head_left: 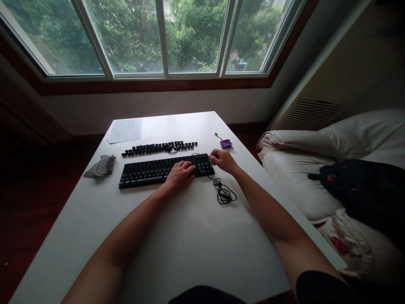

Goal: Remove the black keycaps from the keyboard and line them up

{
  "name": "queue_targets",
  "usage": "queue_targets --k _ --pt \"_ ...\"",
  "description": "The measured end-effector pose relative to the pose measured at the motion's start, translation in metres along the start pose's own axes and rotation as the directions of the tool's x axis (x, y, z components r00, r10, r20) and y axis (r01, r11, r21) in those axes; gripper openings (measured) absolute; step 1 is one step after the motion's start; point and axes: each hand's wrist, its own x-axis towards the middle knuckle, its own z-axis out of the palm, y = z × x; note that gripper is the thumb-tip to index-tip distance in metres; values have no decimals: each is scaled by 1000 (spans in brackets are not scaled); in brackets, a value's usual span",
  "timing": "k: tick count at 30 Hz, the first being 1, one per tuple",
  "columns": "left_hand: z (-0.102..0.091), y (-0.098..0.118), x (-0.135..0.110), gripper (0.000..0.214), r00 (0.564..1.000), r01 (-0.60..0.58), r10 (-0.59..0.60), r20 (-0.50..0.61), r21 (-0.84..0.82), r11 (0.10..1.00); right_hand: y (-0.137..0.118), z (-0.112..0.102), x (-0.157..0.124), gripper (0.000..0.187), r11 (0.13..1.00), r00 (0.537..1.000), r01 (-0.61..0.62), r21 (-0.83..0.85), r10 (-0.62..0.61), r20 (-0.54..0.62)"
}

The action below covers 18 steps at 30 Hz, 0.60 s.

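A black keyboard [145,172] lies on the white table, tilted slightly. My left hand [181,173] rests on its right half, fingers stretched over the keys. At the keyboard's upper right corner, by the number pad [202,165], my right hand [222,159] has thumb and fingers pinched together; what is between them is too small to make out. Behind the keyboard stand loose black keycaps [152,148] in rows, with a small clear round piece [172,151] near them. A coiled black cable [224,195] lies just right of the keyboard.
On the white table [190,236] are a grey cloth [100,166] at left, paper sheets [125,129] at the far left corner, and a purple item [225,143] beside a thin brush-like stick [218,136]. A cream sofa [284,169] with a black bag [357,185] stands to the right.
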Motion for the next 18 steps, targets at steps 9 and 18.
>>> queue_targets --k 9,18 --pt "-1 0 0 39 1000 -5 5 -2 -19 1000 4 -1 1 23 995 993 -52 82 60 -103" --pt "1 1 0 39 1000 0 -1 -9 -14 1000 -3 2 0 20 989 996 88 -122 -89 -7"
